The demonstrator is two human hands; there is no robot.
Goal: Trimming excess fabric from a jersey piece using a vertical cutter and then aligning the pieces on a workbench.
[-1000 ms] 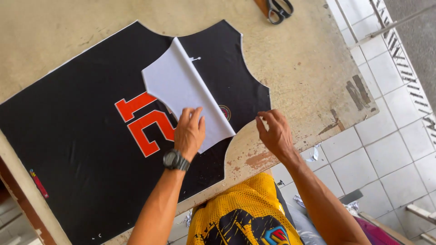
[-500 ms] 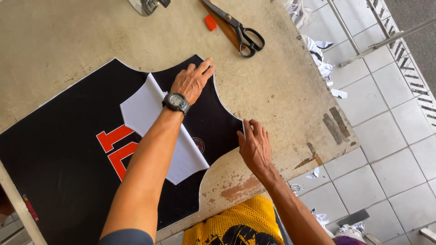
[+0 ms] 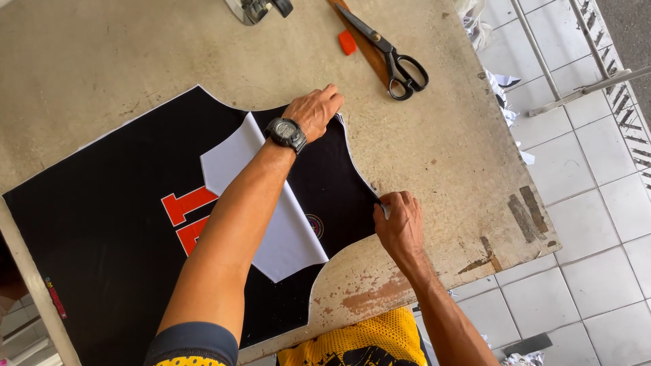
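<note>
A black cut fabric shirt panel [image 3: 115, 224] with orange-red numerals lies flat on a worn table [image 3: 434, 156]. A white sheet [image 3: 291, 237] lies across its upper part. My left hand [image 3: 313, 110], with a black wristwatch, presses on the panel's top edge near the neck curve, fingers curled over the edge. My right hand [image 3: 400, 220] pinches the panel's corner at the armhole edge, near the table's right side.
Black-handled scissors [image 3: 393, 54] lie on a wooden ruler at the table's far side, next to a small orange piece [image 3: 347, 42]. A metal tool [image 3: 254, 8] shows at the top edge. White tiled floor [image 3: 583, 257] with paper scraps lies to the right.
My left hand has reached from the white sheet up to the panel's top edge. My right hand has slid out to the panel's right corner and pinched it.
</note>
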